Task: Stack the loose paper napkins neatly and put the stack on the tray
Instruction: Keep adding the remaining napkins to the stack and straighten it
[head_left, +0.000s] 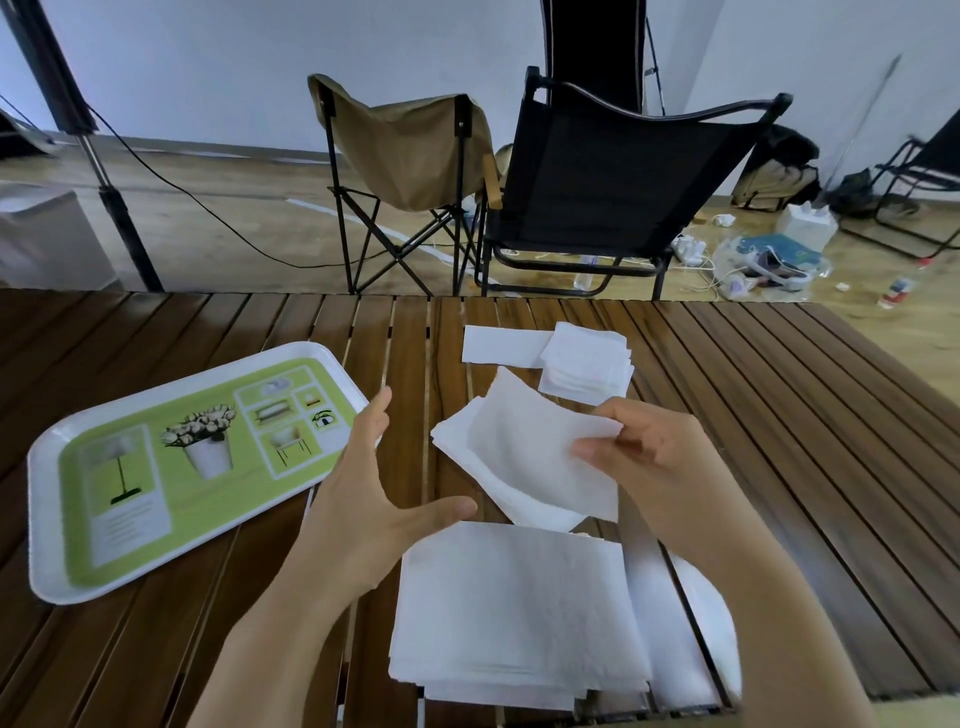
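My right hand (639, 457) pinches the right edge of a white paper napkin (524, 447), lifted and tilted over a few more napkins lying beneath it. My left hand (374, 499) hovers open just left of them, fingers straight and thumb spread, touching nothing that I can see. A thick neat stack of napkins (514, 608) lies at the table's near edge below both hands. A smaller napkin pile (587, 364) and a flat folded napkin (498, 345) lie farther back. The white tray with a green printed middle (57, 525) sits at the left, holding nothing.
The brown slatted wooden table (779, 415) carries everything. Beyond its far edge stand a tan folding chair (405, 156) and a black folding chair (613, 176). A light stand pole (104, 176) rises at the left. Clutter lies on the floor at the right.
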